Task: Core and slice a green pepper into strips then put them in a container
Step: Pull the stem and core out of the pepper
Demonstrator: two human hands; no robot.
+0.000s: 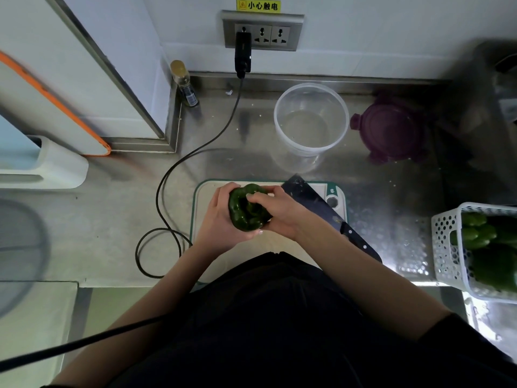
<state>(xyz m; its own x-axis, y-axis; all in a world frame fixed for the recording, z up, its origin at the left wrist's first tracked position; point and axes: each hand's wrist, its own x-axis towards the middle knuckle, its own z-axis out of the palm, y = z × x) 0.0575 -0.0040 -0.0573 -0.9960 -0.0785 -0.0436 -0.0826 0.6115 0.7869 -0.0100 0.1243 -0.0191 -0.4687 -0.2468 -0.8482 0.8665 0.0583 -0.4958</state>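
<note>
Bench: steel, cutting board carried. Basket: more green peppers held. Container: clear, nothing seen inside. Green pepper: held above board, cupped by left hand; right hand fingers dug into core. Risk: wall torn if core is wrenched. Knife: laid beside.

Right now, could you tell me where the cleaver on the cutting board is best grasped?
Take the cleaver by its black riveted handle, coming from the near right: the handle points towards the person past the cutting board edge, and the blade lies flat.
</note>
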